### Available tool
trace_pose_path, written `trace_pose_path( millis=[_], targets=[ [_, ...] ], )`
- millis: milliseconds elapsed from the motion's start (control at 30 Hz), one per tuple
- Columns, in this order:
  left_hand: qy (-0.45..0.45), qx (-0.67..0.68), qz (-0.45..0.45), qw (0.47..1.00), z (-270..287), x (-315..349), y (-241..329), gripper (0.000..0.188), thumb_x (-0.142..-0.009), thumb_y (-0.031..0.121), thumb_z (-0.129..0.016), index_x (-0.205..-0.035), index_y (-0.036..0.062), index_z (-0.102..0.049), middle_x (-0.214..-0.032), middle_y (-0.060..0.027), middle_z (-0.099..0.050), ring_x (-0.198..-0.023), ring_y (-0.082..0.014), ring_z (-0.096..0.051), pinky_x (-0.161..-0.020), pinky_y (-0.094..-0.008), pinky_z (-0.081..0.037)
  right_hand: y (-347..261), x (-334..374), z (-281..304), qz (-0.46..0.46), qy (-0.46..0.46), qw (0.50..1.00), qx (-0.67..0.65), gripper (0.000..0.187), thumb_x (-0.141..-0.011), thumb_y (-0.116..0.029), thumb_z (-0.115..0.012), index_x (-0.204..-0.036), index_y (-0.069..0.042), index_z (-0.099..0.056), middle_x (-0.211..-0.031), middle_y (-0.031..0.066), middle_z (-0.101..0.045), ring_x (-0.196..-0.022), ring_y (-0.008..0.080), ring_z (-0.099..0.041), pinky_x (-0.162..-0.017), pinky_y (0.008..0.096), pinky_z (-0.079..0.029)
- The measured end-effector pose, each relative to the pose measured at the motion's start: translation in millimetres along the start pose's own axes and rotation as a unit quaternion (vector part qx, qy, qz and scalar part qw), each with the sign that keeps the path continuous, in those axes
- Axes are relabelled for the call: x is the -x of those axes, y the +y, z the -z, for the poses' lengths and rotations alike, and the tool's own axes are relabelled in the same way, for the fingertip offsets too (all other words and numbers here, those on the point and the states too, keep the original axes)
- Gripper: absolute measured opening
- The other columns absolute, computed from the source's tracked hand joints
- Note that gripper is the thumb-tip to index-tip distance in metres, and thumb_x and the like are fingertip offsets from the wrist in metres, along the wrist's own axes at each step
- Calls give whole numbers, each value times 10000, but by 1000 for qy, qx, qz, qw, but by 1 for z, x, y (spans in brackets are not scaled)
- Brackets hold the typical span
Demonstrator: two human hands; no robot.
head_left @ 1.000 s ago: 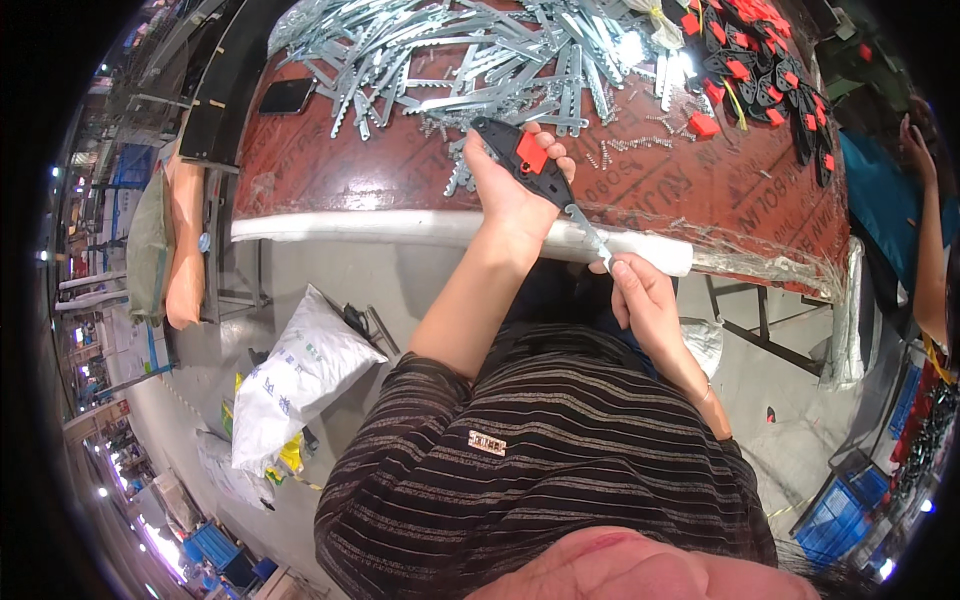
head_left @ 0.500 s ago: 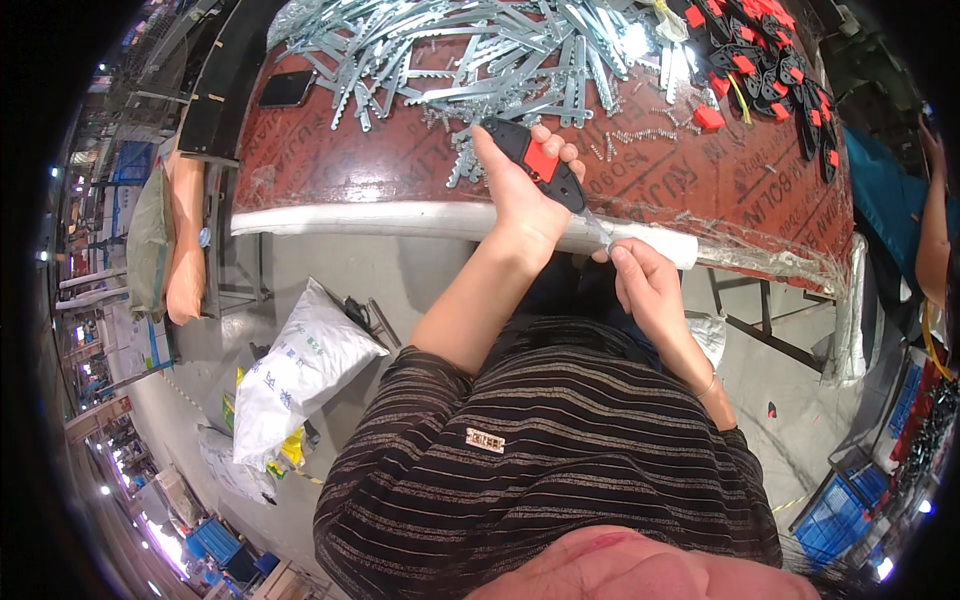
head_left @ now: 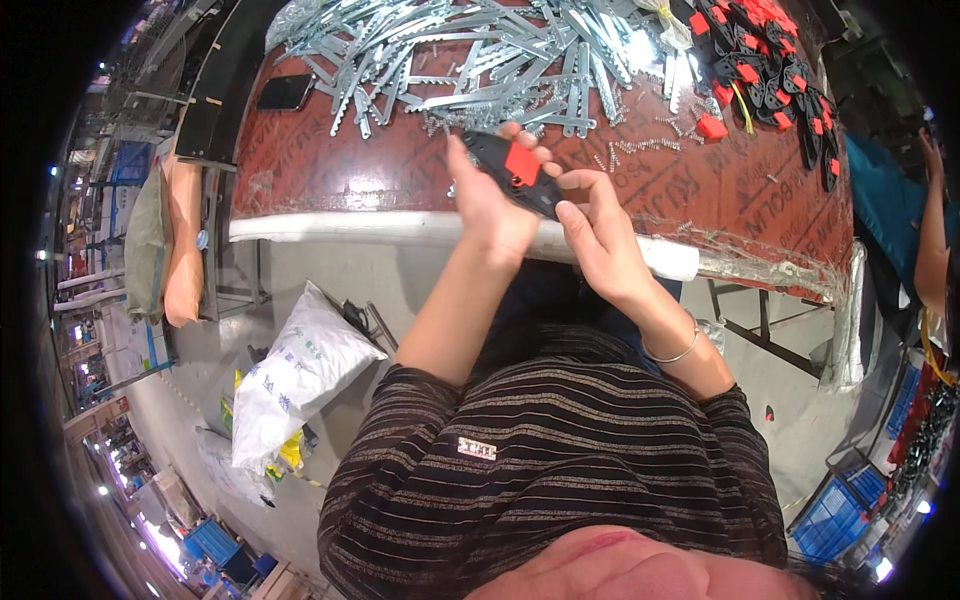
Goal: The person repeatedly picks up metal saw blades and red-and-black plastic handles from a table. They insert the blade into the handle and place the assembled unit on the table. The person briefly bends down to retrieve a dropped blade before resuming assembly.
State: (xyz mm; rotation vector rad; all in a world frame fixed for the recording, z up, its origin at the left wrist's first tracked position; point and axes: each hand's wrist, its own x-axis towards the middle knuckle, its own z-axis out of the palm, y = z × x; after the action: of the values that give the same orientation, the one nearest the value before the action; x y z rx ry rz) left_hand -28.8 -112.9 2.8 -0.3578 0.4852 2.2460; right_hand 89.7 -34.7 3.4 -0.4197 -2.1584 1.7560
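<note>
In my left hand (head_left: 493,215) lies a flat black plastic handle (head_left: 486,152) with a red sliding piece (head_left: 522,164) on its face. The thumb lies along its far left end and the fingers curl round its far side. My right hand (head_left: 603,238) pinches the handle's near right end between thumb and fingers. No metal strip shows outside the handle; what lies under my right fingertips is hidden. Beyond my hands, a heap of notched metal strips (head_left: 470,60) and loose small springs (head_left: 645,146) are spread over the red-brown table (head_left: 330,170).
Black handles with red pieces (head_left: 770,85) are piled at the far right. A dark phone (head_left: 285,93) lies at the table's left. White padding (head_left: 345,226) covers the front edge. A white sack (head_left: 300,375) rests on the floor at left. Another person's arm (head_left: 932,230) shows at far right.
My right hand has moved up from below the handle to its near end. The thin metal piece it was holding there no longer shows. My left hand has shifted slightly left with the handle.
</note>
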Motion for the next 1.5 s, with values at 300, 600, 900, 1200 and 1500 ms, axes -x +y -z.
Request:
trace_pose_path(
  millis=[300,600,900,1200,1500],
  targets=[
    [9,-198,-191,961,39,-37,119,519,-933,519,-343,-1039,40,-512,-928,-90,-558,-871,-244,-555,-796,-431,-493,21,-111,71,32,116,848,516,351,-778,-368,-644,-883,-36,-594,-832,141,-627,-765,313,-632,-639,417,-507],
    [56,-576,-513,633,30,-50,114,427,-850,78,-552,-1246,-29,-432,-1323,-155,-381,-1214,-262,-386,-1037,-356,-281,35,-140,83,-143,38,904,401,328,-642,-325,-672,-792,-34,-684,-811,154,-665,-804,303,-647,-723,404,-500],
    [-236,-716,-450,480,-82,-102,-14,286,-742,142,-645,-1011,51,-616,-1153,-137,-529,-1121,-291,-456,-982,-373,-328,34,-122,101,38,171,906,384,158,-743,-108,-555,-871,-19,-586,-748,188,-634,-759,367,-624,-676,448,-490],
    [-292,-803,-363,373,-142,-208,-139,469,-746,312,-652,-1100,11,-593,-1069,-182,-595,-1029,-305,-565,-884,-361,-444,25,-35,159,182,311,844,397,132,-757,-149,-671,-835,-102,-575,-670,56,-613,-584,243,-608,-531,321,-476],
    [-245,-876,-355,216,-138,-233,-190,582,-652,247,-728,-1172,63,-541,-1152,-127,-507,-1056,-310,-494,-889,-386,-454,7,27,183,88,342,864,359,93,-728,-92,-676,-716,-65,-587,-633,42,-579,-559,199,-578,-516,288,-457]
  ],
)
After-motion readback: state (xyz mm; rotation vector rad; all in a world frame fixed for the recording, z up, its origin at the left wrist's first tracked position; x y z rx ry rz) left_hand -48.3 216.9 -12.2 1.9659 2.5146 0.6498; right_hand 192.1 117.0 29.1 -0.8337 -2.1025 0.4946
